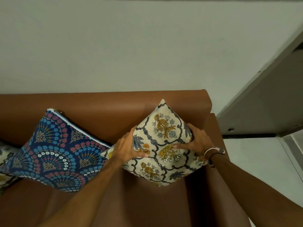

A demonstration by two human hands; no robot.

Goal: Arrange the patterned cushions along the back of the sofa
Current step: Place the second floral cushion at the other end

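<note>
Hands grip cream floral cushion [164, 145] from both sides: left hand [129, 147] and right hand [195, 140] clamped, thumbs on front (corner-up against sofa [114, 105] back). Blue cushion [55, 151] just left of left hand.

Can't see much of the third cushion [5, 163] way off to the left of the left hand [129, 147], the frame edge chops it. Blue cushion [54, 153] covers part of it too. Both forearms run out the bottom.
</note>
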